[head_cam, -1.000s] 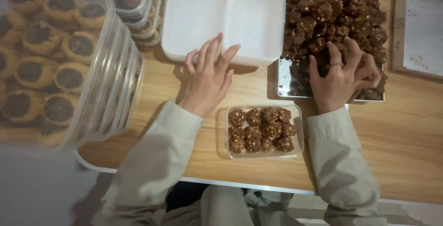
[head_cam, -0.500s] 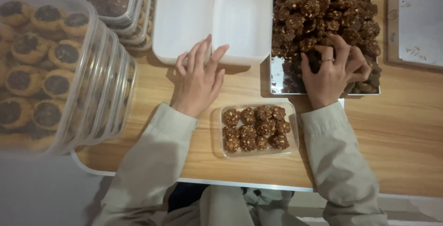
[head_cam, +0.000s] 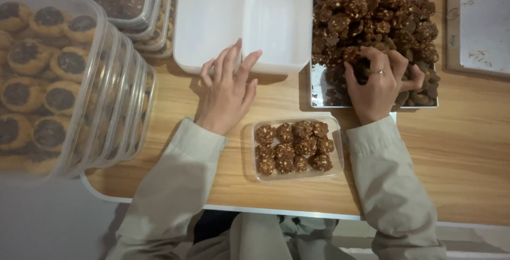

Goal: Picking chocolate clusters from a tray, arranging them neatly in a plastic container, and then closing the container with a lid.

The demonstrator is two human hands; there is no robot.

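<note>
Since a second ago both hands have barely shifted. The right hand (head_cam: 380, 82) curls narrowly among the dark cookies (head_cam: 372, 15) heaped on the metal tray (head_cam: 319, 87), apparently gathering some; whether it grips one I cannot tell. The left hand (head_cam: 226, 90) rests flat, fingers spread, against the empty white containers (head_cam: 241, 21). This looks like the picking step; carrying cookies to the half-filled clear box (head_cam: 295, 147) just beside would need a gentle grip.

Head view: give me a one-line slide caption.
Right hand digs into tray of brown cookies; left hand rests by white box.
</note>
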